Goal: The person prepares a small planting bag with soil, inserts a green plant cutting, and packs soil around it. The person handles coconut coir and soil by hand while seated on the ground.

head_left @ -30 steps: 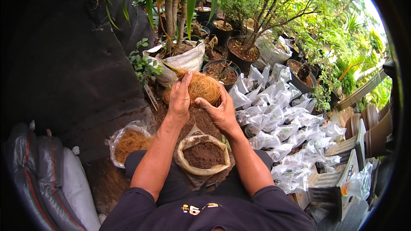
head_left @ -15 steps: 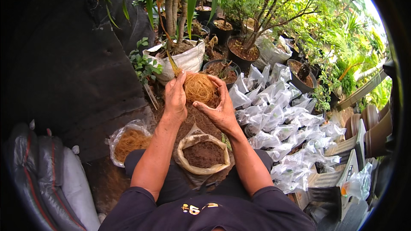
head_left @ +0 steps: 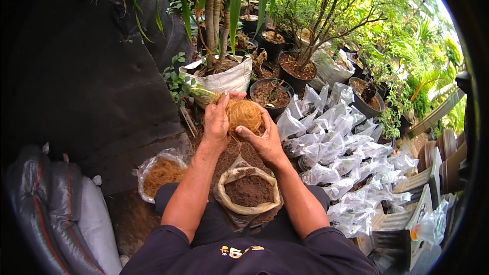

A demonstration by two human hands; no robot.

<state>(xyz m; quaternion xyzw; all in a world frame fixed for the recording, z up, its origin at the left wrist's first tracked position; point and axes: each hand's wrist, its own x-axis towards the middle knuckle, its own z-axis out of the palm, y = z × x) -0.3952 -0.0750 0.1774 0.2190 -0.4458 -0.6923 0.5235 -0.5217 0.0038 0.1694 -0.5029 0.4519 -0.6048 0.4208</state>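
Between my two hands is a ball of brown coconut fibre [head_left: 243, 114], held above the ground in front of me. My left hand [head_left: 216, 121] closes on its left side, and my right hand [head_left: 266, 141] cups its right and lower side with the thumb across the front. A yellow-green leaf [head_left: 202, 92] sticks out leftward from the top of the ball by my left fingers; whatever is inside the fibre is hidden. Below the hands, between my legs, stands an open bag of dark soil [head_left: 249, 191]. An open plastic bag of loose coconut fibre [head_left: 162, 174] sits to my left.
Many clear plastic-wrapped bundles [head_left: 336, 160] stand in rows at the right. Potted plants, one in a white sack [head_left: 226, 80], line the far side. Filled grey sacks [head_left: 76, 214] lean at the left. Slatted crates [head_left: 402, 214] and brown pots [head_left: 452, 163] are at the far right.
The fibre ball has turned in my hands: its leaf pointed up and now points left. My left fingers have shifted further over the top. The whole view has shifted slightly.
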